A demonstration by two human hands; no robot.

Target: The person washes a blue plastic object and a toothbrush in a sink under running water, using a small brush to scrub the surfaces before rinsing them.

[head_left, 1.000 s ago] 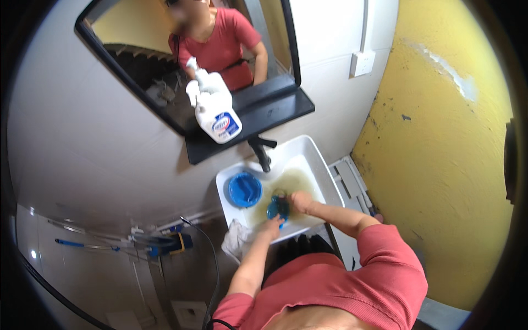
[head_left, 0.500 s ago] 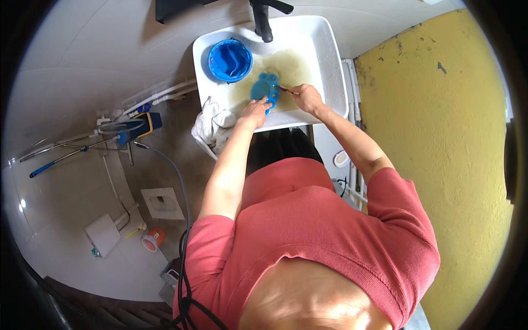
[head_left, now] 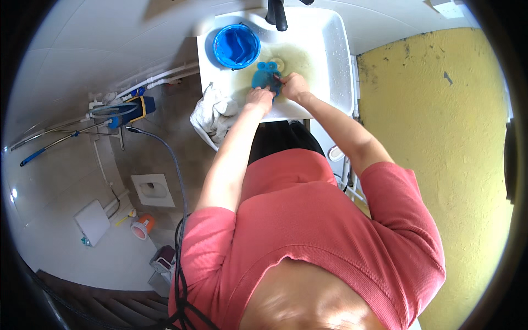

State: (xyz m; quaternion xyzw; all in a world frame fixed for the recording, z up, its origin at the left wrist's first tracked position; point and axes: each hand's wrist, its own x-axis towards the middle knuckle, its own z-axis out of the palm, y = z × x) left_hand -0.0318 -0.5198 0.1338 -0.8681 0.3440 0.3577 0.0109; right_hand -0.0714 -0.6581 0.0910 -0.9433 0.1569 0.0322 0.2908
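Note:
A blue plastic palette (head_left: 263, 77) with round lobes along its edge lies in the shallow, cloudy water of the white sink (head_left: 341, 71). My left hand (head_left: 260, 99) grips its near edge, the fingers over the rim. In my right hand (head_left: 295, 86) is a slim, dark reddish brush (head_left: 276, 78), its end against the palette's right side. The bristles are too small to make out. A blue bucket (head_left: 236, 47) with folded inner walls stands in the sink's far left corner.
A black faucet (head_left: 279, 17) juts over the sink's far edge. A white cloth (head_left: 213, 114) hangs over the near left corner. On the right is a yellow wall (head_left: 434, 143); to the left are a squat toilet (head_left: 153, 190) and an orange container (head_left: 144, 224).
The view has shifted slightly. My right hand has moved inward, bringing the brush from the palette's right edge onto its surface. My left hand keeps hold of the near edge.

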